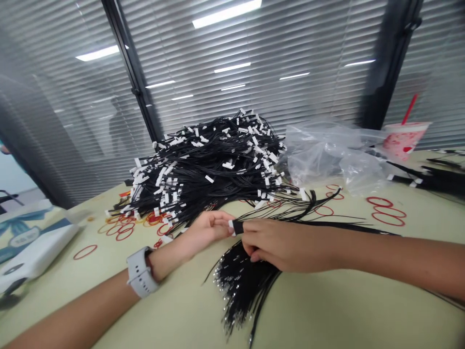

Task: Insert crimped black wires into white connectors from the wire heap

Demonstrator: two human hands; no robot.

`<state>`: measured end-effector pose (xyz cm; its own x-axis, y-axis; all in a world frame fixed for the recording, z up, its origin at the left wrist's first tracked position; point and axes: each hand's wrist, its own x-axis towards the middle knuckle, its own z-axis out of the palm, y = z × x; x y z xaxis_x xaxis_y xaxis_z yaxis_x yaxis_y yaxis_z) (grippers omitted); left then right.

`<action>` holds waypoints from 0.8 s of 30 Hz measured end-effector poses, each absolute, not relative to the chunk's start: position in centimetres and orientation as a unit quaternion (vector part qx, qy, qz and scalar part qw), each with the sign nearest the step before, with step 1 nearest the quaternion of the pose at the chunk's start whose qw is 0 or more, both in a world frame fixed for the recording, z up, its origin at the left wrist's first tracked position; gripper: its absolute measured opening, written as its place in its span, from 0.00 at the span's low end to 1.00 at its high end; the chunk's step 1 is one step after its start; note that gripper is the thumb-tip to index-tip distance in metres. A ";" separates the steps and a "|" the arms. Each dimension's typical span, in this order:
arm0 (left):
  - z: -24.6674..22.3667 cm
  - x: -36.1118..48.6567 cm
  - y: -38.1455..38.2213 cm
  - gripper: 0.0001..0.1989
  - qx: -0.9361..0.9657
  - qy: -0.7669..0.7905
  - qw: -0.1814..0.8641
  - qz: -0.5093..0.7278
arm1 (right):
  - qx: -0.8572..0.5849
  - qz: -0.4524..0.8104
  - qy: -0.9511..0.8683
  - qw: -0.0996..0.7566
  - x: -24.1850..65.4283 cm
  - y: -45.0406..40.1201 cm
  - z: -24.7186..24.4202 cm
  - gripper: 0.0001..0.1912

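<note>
My right hand (279,242) is closed around a black cable, whose dark end and white tip (231,228) stick out to the left of the fingers. My left hand (210,227) meets it there, fingertips pinched at the white tip. A grey watch (141,272) is on my left wrist. Under my right hand a bundle of thin black cables (243,286) fans out on the table, with many small shiny metal ends toward me. Other loose black cables (301,211) stretch to the right behind my right hand.
A large heap of black cables (218,165) with white connectors stands at the back. Red rubber bands (388,212) lie about. Clear plastic bags (319,150), a cup with a straw (405,138), and a white package (39,252) sit on the table (345,310).
</note>
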<state>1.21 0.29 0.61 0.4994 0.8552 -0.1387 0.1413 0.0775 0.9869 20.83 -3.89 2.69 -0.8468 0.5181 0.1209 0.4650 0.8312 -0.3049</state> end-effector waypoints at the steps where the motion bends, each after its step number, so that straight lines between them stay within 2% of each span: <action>1: 0.6 1.2 0.3 0.09 0.616 0.407 0.610 0.289 | -0.256 0.119 -0.954 0.102 20.9 -3.8 2.6 0.06; 7: 0.7 1.1 0.4 0.09 0.622 0.406 0.606 0.283 | -0.325 0.150 -0.921 0.153 20.9 -3.1 2.0 0.06; 12: 0.6 1.1 0.4 0.09 0.630 0.407 0.600 0.279 | -0.314 0.144 -0.912 0.222 20.5 -2.7 1.3 0.08; 17: 0.5 1.2 0.4 0.08 0.626 0.408 0.602 0.282 | -0.362 0.153 -0.888 0.240 20.1 -3.1 0.9 0.04; 24: 0.8 1.1 0.1 0.10 0.623 0.426 0.594 0.279 | -0.435 0.186 -0.835 0.282 19.8 -3.2 0.4 0.05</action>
<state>1.12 0.15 0.83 0.4811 0.8620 -0.1595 0.2001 0.0692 0.9773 19.77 -3.23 0.38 -0.4623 0.8314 0.3084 0.6220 0.5519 -0.5554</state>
